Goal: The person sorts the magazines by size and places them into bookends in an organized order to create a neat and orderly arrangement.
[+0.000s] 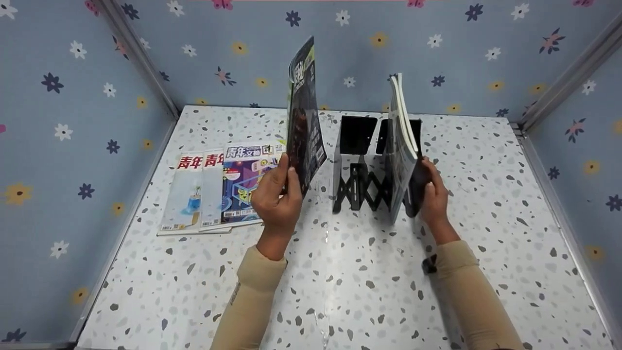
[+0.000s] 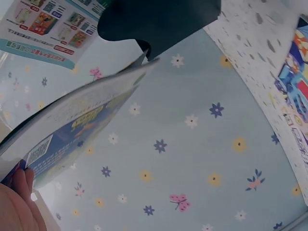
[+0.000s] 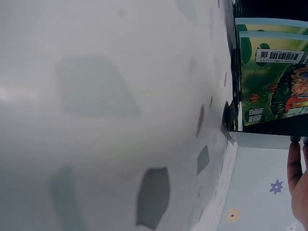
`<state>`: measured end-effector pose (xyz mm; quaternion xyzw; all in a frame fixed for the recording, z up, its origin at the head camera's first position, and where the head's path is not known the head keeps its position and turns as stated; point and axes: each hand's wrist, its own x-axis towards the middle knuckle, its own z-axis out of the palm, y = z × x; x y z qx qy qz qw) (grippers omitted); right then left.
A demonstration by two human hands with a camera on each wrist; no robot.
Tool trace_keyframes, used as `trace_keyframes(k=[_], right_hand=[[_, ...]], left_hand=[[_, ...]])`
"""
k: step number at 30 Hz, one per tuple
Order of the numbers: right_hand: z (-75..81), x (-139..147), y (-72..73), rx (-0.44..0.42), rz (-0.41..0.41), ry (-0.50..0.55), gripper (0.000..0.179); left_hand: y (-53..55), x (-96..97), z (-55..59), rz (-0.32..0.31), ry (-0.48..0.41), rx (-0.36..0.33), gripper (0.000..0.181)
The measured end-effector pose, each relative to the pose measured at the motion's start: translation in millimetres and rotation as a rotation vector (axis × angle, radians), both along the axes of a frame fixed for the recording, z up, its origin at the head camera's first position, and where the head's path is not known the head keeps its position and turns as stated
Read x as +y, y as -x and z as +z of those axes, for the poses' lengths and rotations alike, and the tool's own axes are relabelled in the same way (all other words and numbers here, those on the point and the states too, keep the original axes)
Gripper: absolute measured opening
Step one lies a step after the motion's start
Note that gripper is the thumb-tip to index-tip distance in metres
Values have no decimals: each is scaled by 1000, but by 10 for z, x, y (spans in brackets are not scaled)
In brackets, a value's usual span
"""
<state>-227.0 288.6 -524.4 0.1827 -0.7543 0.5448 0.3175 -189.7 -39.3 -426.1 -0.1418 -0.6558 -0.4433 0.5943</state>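
Observation:
My left hand (image 1: 279,197) pinches a dark-covered magazine (image 1: 305,116) near its lower edge and holds it upright above the table. In the left wrist view, its back cover (image 2: 72,137) shows a barcode. Right of it stands a black expandable bookend (image 1: 358,136) with a criss-cross base. A few magazines (image 1: 402,141) lean upright against its right-hand plate. Against the outer side of that plate, my right hand (image 1: 435,199) rests with fairly straight fingers. In the right wrist view, its fingertips touch the black plate below the green magazine covers (image 3: 269,82).
Several magazines (image 1: 189,194) lie overlapping on the speckled white table (image 1: 369,301) at the left. Blue flowered panels (image 1: 350,58) enclose the back and both sides. A small black object (image 1: 429,265) shows beside the right sleeve.

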Motion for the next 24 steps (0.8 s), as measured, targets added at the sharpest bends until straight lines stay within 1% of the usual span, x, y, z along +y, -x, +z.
trace_keyframes(k=[2,4,6,9,11,13,19,24], right_hand=[[4,18,-8,-12,-4,3,41],[4,32,-8,-21,-2,14,40],[-1,42,-6,-26,2,23,41],[-12,44,-2,-25,6,32,42],[-20,35,1,-28,10,34,40],[-24,19,3,-30,19,36,40],[-23,-6,0,-29,33,46,42],[-1,8,1,-33,13,45,40]], left_hand=[[34,94,34,-18,-16,35,45],[66,200,63,-43,-43,49,48],[101,330,88,-70,-68,40,49],[157,517,85,-90,-102,8,49],[191,622,65,-100,-117,-9,49],[210,695,36,-109,-140,-8,49],[256,878,-46,-147,-171,24,50],[343,1031,-112,-174,-170,63,53]])
